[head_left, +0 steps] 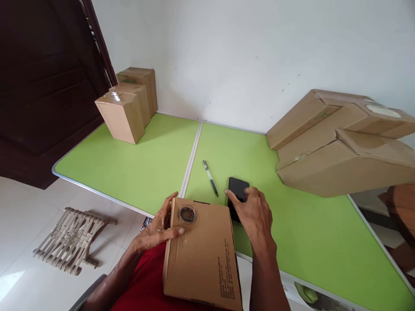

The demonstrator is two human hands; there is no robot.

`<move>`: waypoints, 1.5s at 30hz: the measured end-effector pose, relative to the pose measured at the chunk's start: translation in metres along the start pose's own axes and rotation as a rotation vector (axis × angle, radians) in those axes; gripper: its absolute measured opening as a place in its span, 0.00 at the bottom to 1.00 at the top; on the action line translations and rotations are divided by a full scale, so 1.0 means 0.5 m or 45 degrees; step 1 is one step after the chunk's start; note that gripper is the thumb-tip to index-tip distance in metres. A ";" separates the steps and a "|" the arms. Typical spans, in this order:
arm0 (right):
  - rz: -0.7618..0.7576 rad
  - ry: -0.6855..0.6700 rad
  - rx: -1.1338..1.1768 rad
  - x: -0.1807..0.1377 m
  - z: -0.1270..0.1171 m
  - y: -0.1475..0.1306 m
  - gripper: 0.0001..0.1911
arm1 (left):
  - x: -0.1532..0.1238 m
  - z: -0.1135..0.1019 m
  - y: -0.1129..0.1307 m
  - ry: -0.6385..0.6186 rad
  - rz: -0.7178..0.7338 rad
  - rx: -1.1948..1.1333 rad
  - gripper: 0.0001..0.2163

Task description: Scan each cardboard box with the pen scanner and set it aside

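A brown cardboard box [201, 255] rests toward my body at the table's near edge, with printed text and a round hole ringed with dark scribbled lines. My left hand [158, 226] grips its left side, thumb lying on top near the hole and fingers along the far corner. Just right of the box, a black smartphone [238, 188] lies on the green table. My right hand [253, 207] is over the phone, thumb and fingers apart on either side of it; whether they touch it I cannot tell. A pen [210, 178] lies left of the phone.
Several cardboard boxes stand at the left back [125, 108] and at the right [324, 147] of the green table [162, 151]. A pale seam strip [192, 157] crosses the tabletop. A woven stool [69, 239] stands on the floor at left, near a dark door [42, 86].
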State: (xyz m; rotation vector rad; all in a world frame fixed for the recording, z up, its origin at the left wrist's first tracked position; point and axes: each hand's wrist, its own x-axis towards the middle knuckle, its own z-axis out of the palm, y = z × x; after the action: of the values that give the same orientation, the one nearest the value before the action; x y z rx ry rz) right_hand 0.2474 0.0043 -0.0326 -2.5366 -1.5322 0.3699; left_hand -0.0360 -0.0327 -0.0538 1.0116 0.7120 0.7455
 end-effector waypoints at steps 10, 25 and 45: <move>0.326 -0.091 0.322 -0.027 0.017 0.042 0.42 | -0.003 -0.014 -0.014 0.027 0.022 0.068 0.48; 0.430 -0.217 2.152 -0.165 -0.040 0.103 0.34 | 0.049 0.006 -0.008 0.311 0.072 0.030 0.37; 0.537 -0.883 2.704 -0.298 0.026 -0.078 0.33 | 0.099 0.048 -0.047 0.231 0.314 0.034 0.47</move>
State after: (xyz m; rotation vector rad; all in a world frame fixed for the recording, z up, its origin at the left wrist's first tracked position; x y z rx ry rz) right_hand 0.1437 -0.1096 -0.0158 -0.7971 0.0246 1.7073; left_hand 0.0159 -0.0118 -0.0753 1.0772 0.7625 1.0546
